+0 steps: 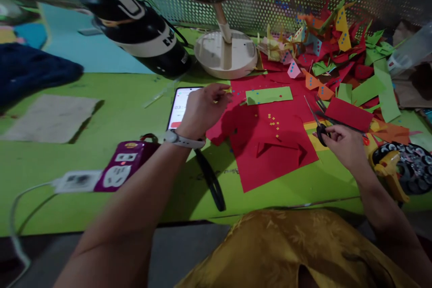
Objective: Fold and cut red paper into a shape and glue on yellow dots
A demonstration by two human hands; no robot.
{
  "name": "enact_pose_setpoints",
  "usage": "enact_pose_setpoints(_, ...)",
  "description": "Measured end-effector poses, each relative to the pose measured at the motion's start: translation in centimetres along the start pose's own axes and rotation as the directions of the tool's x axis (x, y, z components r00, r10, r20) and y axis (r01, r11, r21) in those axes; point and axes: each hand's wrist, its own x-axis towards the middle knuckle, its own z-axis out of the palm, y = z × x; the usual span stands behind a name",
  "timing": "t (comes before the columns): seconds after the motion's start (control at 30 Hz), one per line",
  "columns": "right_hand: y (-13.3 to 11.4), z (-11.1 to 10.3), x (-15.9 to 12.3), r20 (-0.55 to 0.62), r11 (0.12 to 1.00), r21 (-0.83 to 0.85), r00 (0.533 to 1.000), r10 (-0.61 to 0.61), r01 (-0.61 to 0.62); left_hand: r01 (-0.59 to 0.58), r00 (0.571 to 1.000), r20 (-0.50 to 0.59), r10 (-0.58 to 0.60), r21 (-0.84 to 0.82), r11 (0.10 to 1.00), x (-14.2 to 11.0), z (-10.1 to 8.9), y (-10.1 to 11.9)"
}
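Observation:
My right hand (347,146) grips a pair of scissors (320,130) by the black handles, the blades pointing away over the right side of a red paper sheet (246,171). My left hand (205,110), with a pale watch on its wrist, hovers above a lit phone (177,103). Its fingers are curled together, and a speck of yellow shows by the fingertips; what they hold is unclear. On the red sheet lie a green paper strip (270,95), a folded red paper piece (280,153) and several tiny yellow paper bits (272,121).
A heap of colourful paper scraps (347,54) fills the back right. Behind the sheet stands a fan base (226,54), with a black bottle (148,31) to its left. A purple power strip (124,162) lies left of my forearm, a yellow tape dispenser (391,171) at the right.

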Motion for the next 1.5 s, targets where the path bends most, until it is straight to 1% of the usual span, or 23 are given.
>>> enact_pose_setpoints(0.1, 0.2, 0.4, 0.1, 0.02, 0.988, -0.137, 0.997, 0.072, -0.068, -0.081, 0.995, -0.055, 0.084, 0.048, 0.996, -0.1, 0.1, 0.3)
enact_pose_setpoints(0.2, 0.2, 0.6, 0.1, -0.001, 0.961, -0.265, 0.997, 0.077, -0.074, -0.168, 0.98, -0.084, 0.181, 0.137, 0.976, -0.7, -0.1, 1.2)
enact_pose_setpoints(0.33, 0.2, 0.7, 0.2, 0.006, 0.927, -0.371, 0.998, 0.067, -0.06, -0.225, 0.973, -0.026, 0.23, 0.114, 0.968, -1.7, -0.6, 2.6)
enact_pose_setpoints(0.43, 0.3, 0.8, 0.3, 0.015, 0.904, -0.426, 0.999, 0.04, -0.03, -0.255, 0.966, -0.008, 0.257, 0.093, 0.962, -2.4, -0.8, 3.5)
enact_pose_setpoints(0.6, 0.3, 1.0, 0.4, 0.026, 0.887, -0.46, 0.998, 0.051, -0.034, -0.321, 0.947, 0.011, 0.321, 0.031, 0.947, -3.3, -1.1, 4.7)
enact_pose_setpoints(0.73, 0.2, 0.8, 0.6, 0.045, 0.881, -0.473, 0.998, 0.05, -0.023, -0.32, 0.947, -0.001, 0.32, 0.033, 0.947, -3.9, -2.0, 5.9)
enact_pose_setpoints(0.77, 0.2, 0.7, 0.5, 0.042, 0.885, -0.466, 0.998, 0.04, -0.016, -0.318, 0.948, 0.015, 0.318, 0.034, 0.947, -4.0, -2.2, 6.1)
enact_pose_setpoints(0.83, -0.2, 0.8, 0.3, 0.044, 0.914, -0.403, 0.999, -0.028, 0.044, -0.317, 0.944, 0.104, 0.314, 0.012, 0.948, -4.1, -2.4, 6.6)
enact_pose_setpoints(0.9, -0.8, 1.1, -0.1, 0.056, 0.942, -0.291, 0.986, -0.159, 0.169, -0.341, 0.915, 0.215, 0.34, -0.035, 0.939, -4.1, -2.5, 6.9)
enact_pose_setpoints(0.93, -1.1, 1.4, -0.5, 0.065, 0.939, -0.239, 0.969, -0.237, 0.246, -0.363, 0.895, 0.259, 0.364, -0.057, 0.93, -4.2, -2.4, 7.1)
enact_pose_setpoints(1.0, -1.7, 2.1, -1.1, 0.097, 0.905, -0.193, 0.925, -0.367, 0.379, -0.394, 0.852, 0.329, 0.406, -0.107, 0.913, -4.6, -2.1, 7.4)
enact_pose_setpoints(1.07, -2.1, 2.8, -1.6, 0.127, 0.864, -0.212, 0.89, -0.439, 0.457, -0.373, 0.799, 0.441, 0.408, -0.168, 0.912, -5.6, -1.5, 7.7)
enact_pose_setpoints(1.1, -2.3, 3.1, -1.8, 0.135, 0.849, -0.222, 0.877, -0.46, 0.479, -0.352, 0.745, 0.53, 0.405, -0.202, 0.914, -6.3, -1.2, 7.9)
enact_pose_setpoints(1.13, -2.4, 3.2, -2.0, 0.13, 0.841, -0.225, 0.87, -0.475, 0.492, -0.335, 0.679, 0.617, 0.397, -0.221, 0.916, -7.1, -0.8, 8.1)
enact_pose_setpoints(1.17, -2.4, 3.3, -2.1, 0.107, 0.841, -0.219, 0.869, -0.483, 0.495, -0.327, 0.632, 0.673, 0.384, -0.218, 0.92, -7.9, -0.4, 8.2)
enact_pose_setpoints(1.2, -2.5, 3.2, -2.2, 0.071, 0.846, -0.206, 0.87, -0.488, 0.492, -0.323, 0.631, 0.673, 0.386, -0.225, 0.919, -8.8, -0.1, 8.4)
enact_pose_setpoints(1.23, -2.6, 3.1, -2.3, 0.027, 0.853, -0.19, 0.871, -0.49, 0.486, -0.307, 0.656, 0.653, 0.378, -0.226, 0.925, -9.5, 0.2, 8.6)
enact_pose_setpoints(1.3, -2.8, 2.8, -2.6, -0.052, 0.863, -0.173, 0.87, -0.49, 0.475, -0.245, 0.744, 0.578, 0.335, -0.231, 0.942, -10.7, 0.7, 8.9)
enact_pose_setpoints(1.33, -3.1, 2.6, -2.8, -0.072, 0.859, -0.174, 0.864, -0.498, 0.481, -0.215, 0.787, 0.535, 0.308, -0.231, 0.949, -11.1, 1.0, 9.0)
enact_pose_setpoints(1.37, -3.3, 2.5, -3.1, -0.078, 0.852, -0.178, 0.856, -0.511, 0.492, -0.183, 0.815, 0.504, 0.286, -0.245, 0.952, -11.3, 1.2, 9.1)
enact_pose_setpoints(1.4, -3.6, 2.4, -3.4, -0.074, 0.844, -0.184, 0.849, -0.523, 0.504, -0.151, 0.83, 0.489, 0.27, -0.269, 0.951, -11.4, 1.5, 9.1)
enact_pose_setpoints(1.43, -3.8, 2.4, -3.7, -0.066, 0.834, -0.191, 0.841, -0.538, 0.518, -0.124, 0.831, 0.488, 0.267, -0.306, 0.944, -11.4, 1.8, 9.2)
enact_pose_setpoints(1.5, -4.2, 2.5, -4.2, -0.054, 0.798, -0.19, 0.806, -0.59, 0.572, -0.079, 0.811, 0.506, 0.293, -0.403, 0.912, -11.3, 2.6, 9.2)
